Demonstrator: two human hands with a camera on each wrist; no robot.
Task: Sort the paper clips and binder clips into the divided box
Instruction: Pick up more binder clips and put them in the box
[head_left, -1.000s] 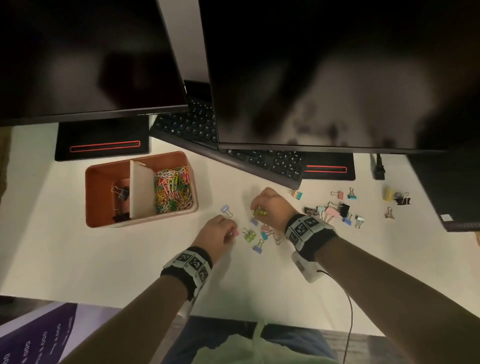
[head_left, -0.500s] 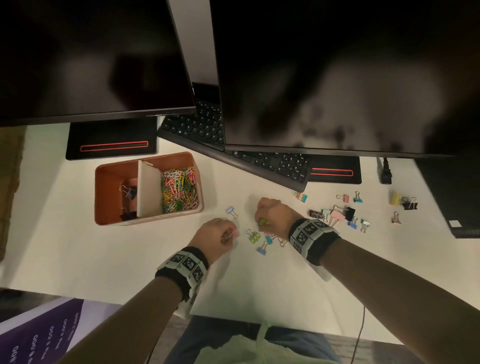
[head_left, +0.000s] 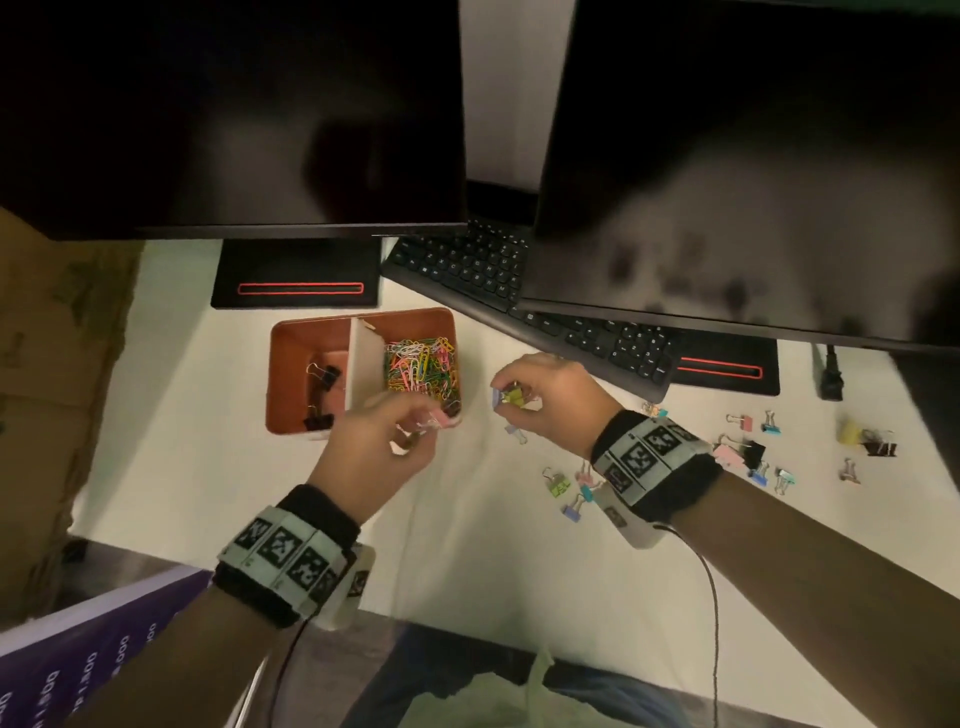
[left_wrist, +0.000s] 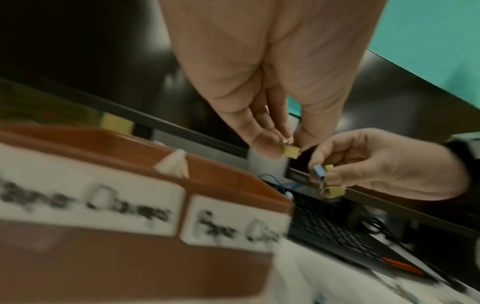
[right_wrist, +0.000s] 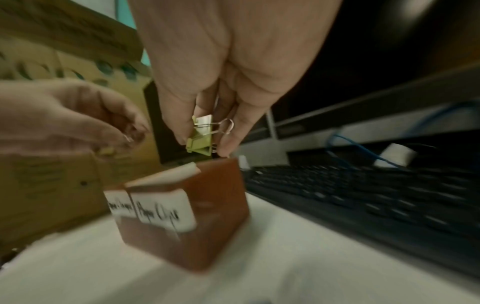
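Observation:
The brown divided box (head_left: 293, 374) holds black binder clips (head_left: 323, 375) left of its white divider and coloured paper clips (head_left: 421, 364) on the right. My left hand (head_left: 423, 423) pinches a pink binder clip (head_left: 439, 417) just above the box's front right corner. My right hand (head_left: 506, 400), right of the box, pinches a green binder clip (right_wrist: 201, 139) together with a blue one (left_wrist: 319, 172). In the wrist views both hands hover at rim height by the box (right_wrist: 215, 205), whose front carries handwritten labels.
Loose binder clips lie on the white table behind my right wrist (head_left: 569, 491) and further right (head_left: 748, 447). A black keyboard (head_left: 519, 291) and two monitors (head_left: 234, 114) stand behind the box. A cardboard box (head_left: 47, 364) is at the left edge.
Both hands have lifted off the table with their clips and moved left toward the box. The right hand has taken up a blue clip alongside the green one.

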